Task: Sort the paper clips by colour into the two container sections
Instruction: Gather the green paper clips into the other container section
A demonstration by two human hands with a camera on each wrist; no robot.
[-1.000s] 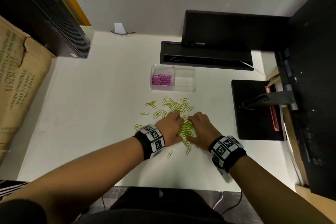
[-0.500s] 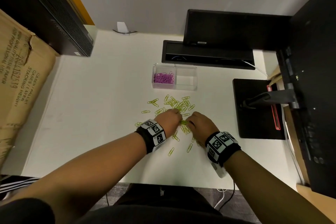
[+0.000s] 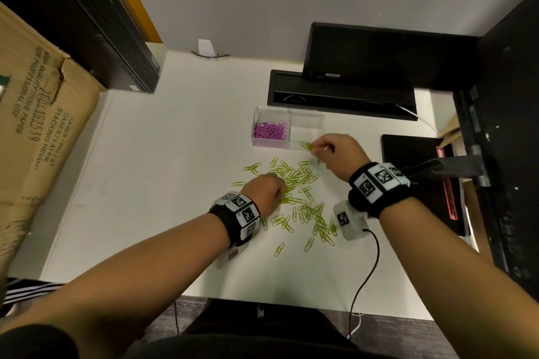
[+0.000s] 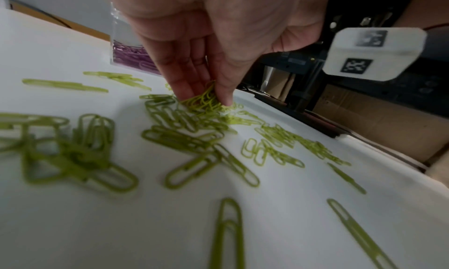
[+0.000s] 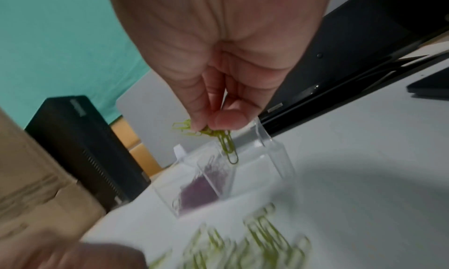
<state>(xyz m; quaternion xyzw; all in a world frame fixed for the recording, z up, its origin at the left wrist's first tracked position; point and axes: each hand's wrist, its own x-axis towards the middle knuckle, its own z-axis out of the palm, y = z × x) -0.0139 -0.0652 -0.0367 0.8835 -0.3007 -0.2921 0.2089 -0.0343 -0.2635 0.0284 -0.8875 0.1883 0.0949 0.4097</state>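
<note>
A clear two-section container [image 3: 318, 118] stands on the white desk; its left section holds purple clips [image 3: 269, 132], its right section looks bare. Green clips [image 3: 303, 192] lie scattered on the desk in front of it. My right hand [image 3: 320, 147] is lifted at the container's near right edge and pinches a small bunch of green clips [image 5: 213, 134], one dangling over the clear wall [image 5: 267, 136]. My left hand [image 4: 206, 98] is down on the pile, its fingertips and thumb pinching a clump of green clips [image 4: 204, 102].
A black monitor base [image 3: 341, 96] sits right behind the container. A black stand plate [image 3: 414, 160] lies to the right, a cardboard box [image 3: 38, 131] and a black computer case [image 3: 96, 26] to the left. A cable [image 3: 364, 271] trails over the desk's front edge.
My right hand has risen from the pile with a pinch of green clips and moved forward to the container. My left hand stayed on the pile.
</note>
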